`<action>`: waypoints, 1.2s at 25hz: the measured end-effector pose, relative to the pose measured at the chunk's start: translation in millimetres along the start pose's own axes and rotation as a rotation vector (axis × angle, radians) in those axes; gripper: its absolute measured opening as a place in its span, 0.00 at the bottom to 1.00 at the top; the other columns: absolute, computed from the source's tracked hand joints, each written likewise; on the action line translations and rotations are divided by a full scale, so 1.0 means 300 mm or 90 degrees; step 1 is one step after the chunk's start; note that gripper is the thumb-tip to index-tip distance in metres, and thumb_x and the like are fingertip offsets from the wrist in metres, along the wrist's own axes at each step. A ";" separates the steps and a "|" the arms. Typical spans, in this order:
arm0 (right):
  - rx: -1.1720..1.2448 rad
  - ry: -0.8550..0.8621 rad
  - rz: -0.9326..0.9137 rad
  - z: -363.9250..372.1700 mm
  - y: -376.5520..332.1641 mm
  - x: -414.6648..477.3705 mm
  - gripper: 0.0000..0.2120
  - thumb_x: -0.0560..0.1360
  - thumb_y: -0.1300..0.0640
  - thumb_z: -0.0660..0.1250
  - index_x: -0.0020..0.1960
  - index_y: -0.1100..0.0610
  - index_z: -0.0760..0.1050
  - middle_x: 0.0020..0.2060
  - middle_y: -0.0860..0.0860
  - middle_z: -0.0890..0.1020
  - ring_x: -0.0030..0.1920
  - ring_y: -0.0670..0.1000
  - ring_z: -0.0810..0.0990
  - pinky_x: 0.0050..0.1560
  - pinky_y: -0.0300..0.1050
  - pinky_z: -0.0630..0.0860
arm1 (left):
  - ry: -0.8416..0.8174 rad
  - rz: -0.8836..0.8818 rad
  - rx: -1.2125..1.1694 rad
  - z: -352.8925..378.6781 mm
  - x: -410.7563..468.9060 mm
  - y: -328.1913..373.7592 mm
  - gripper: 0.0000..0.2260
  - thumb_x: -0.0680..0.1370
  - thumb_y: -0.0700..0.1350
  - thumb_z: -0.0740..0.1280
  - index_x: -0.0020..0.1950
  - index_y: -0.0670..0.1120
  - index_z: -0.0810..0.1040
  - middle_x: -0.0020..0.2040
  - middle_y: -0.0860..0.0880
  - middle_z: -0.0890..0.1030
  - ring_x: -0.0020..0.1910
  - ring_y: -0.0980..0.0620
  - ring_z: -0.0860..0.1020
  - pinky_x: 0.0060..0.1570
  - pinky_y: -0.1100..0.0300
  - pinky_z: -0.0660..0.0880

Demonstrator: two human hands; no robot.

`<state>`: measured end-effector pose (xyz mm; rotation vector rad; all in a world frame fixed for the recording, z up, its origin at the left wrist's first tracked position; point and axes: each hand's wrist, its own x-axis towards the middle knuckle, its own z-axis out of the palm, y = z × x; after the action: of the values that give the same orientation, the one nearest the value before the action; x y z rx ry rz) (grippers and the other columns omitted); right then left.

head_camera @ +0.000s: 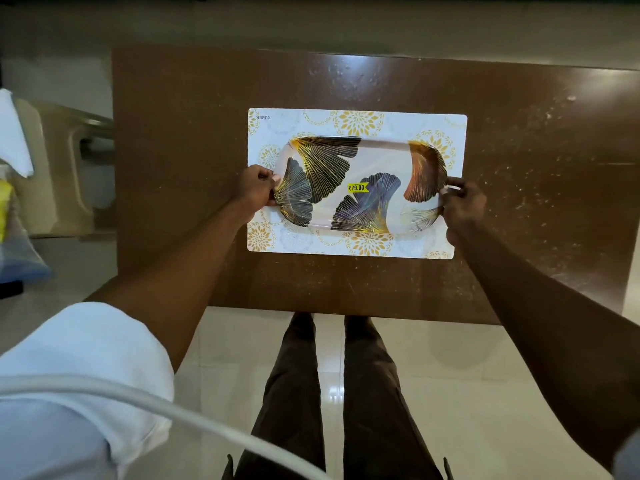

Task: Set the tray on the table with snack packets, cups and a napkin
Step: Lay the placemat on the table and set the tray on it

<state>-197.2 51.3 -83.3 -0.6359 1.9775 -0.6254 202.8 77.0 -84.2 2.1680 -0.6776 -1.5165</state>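
The white oblong tray with dark and gold leaf print (pixel 377 157) sits mid-table on a white gold-flowered placemat (pixel 346 119), left hand (pixel 258 188) and right hand (pixel 462 206) pinching its short rims with curled fingers; packets, cups and napkin apparently remain to add.

head | looks steeply down | table (pixel 519 168) near, below

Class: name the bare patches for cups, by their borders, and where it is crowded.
Brown tabletop lies bare all round the white gold-flowered placemat, widest to its right. The leaf-patterned tray holds only a yellow price sticker. Crowded: its short ends, gripped by left hand and right hand.
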 end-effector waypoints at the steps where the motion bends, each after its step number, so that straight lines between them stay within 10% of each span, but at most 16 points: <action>1: -0.003 0.000 -0.003 0.002 0.000 0.003 0.12 0.80 0.64 0.68 0.63 0.57 0.81 0.55 0.58 0.85 0.50 0.54 0.84 0.43 0.44 0.81 | 0.003 0.001 -0.002 -0.001 -0.001 -0.003 0.03 0.83 0.40 0.66 0.54 0.41 0.74 0.43 0.47 0.78 0.43 0.47 0.79 0.40 0.53 0.83; 14: -0.030 -0.003 -0.007 0.009 -0.009 -0.003 0.13 0.80 0.63 0.69 0.64 0.57 0.81 0.55 0.57 0.85 0.52 0.55 0.85 0.52 0.55 0.84 | 0.010 -0.007 -0.036 -0.003 -0.028 0.004 0.04 0.84 0.39 0.65 0.57 0.40 0.72 0.56 0.39 0.76 0.54 0.41 0.79 0.45 0.50 0.83; 23: -0.017 -0.026 -0.028 0.000 -0.002 -0.005 0.13 0.81 0.62 0.68 0.64 0.57 0.80 0.54 0.59 0.85 0.40 0.49 0.80 0.35 0.42 0.76 | 0.000 -0.001 -0.034 -0.008 -0.032 0.001 0.05 0.83 0.39 0.66 0.58 0.41 0.72 0.56 0.40 0.75 0.52 0.43 0.79 0.38 0.56 0.83; 30: 0.020 -0.034 -0.020 0.000 -0.001 -0.013 0.13 0.81 0.62 0.69 0.65 0.56 0.81 0.55 0.57 0.86 0.47 0.52 0.83 0.40 0.41 0.79 | 0.004 0.005 -0.026 -0.004 -0.044 0.009 0.04 0.84 0.38 0.65 0.58 0.41 0.71 0.55 0.40 0.75 0.51 0.43 0.79 0.41 0.54 0.83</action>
<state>-195.4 53.5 -80.7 -0.6591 1.9089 -0.6503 199.8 82.7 -72.3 2.1362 -0.6461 -1.5056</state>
